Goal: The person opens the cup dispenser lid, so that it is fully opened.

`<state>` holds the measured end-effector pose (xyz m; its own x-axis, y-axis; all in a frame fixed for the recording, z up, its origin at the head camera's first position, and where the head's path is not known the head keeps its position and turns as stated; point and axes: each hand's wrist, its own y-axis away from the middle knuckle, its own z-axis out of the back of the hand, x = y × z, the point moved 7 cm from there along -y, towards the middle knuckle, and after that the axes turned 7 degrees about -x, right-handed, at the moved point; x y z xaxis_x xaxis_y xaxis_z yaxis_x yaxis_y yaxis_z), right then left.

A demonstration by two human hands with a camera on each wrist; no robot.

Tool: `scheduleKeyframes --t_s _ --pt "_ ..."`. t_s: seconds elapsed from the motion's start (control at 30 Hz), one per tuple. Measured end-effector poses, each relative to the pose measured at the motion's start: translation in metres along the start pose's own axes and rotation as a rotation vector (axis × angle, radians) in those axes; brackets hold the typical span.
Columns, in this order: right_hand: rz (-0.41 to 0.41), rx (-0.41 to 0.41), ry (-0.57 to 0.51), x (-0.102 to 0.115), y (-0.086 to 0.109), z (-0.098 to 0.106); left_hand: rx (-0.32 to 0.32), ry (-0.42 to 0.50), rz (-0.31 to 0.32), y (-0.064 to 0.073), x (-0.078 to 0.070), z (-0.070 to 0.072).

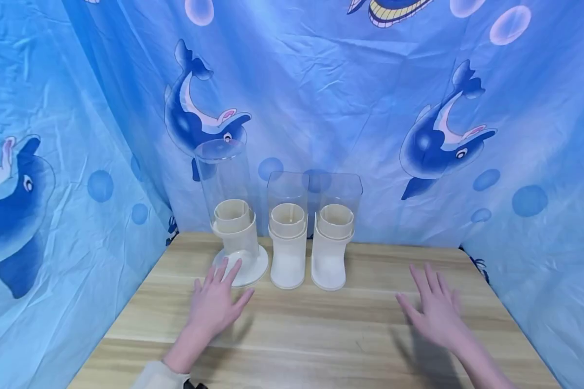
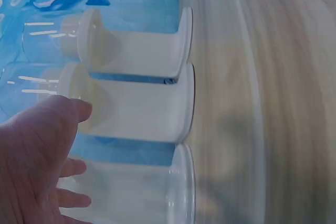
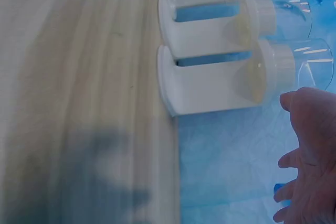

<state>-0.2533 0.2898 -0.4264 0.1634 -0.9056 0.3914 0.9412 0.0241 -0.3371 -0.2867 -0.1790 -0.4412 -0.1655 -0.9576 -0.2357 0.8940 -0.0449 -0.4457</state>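
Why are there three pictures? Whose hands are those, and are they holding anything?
They belong to a person: a bare left hand and bare right hand. The widest picture comes from a camera on the person's head; the other two come from cameras on each wrist, so things look turned sideways. On the light wood-grain table are a white plastic-looking holder with a round base and tall clear cylinder, and two white holders with shorter clear tops. Behind hangs a blue sheet printed with dolphins. Both hands have their fingers spread and hold nothing.
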Motion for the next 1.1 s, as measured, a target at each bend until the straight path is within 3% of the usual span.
scheduleKeyframes --t_s 0.33,0.6,0.93,1.1 --pt "0.115 -0.072 -0.014 0.035 -0.041 0.013 -0.051 0.18 -0.07 -0.02 -0.037 -0.025" --pt "0.091 -0.068 -0.134 0.064 -0.078 0.019 -0.036 0.35 -0.12 -0.044 -0.077 -0.049" --pt "0.091 -0.165 -0.301 0.098 -0.122 0.016 -0.026 0.55 -0.066 -0.07 -0.116 -0.076" --pt "0.045 -0.213 -0.372 0.112 -0.138 0.014 -0.037 0.644 -0.018 -0.079 -0.128 -0.091"
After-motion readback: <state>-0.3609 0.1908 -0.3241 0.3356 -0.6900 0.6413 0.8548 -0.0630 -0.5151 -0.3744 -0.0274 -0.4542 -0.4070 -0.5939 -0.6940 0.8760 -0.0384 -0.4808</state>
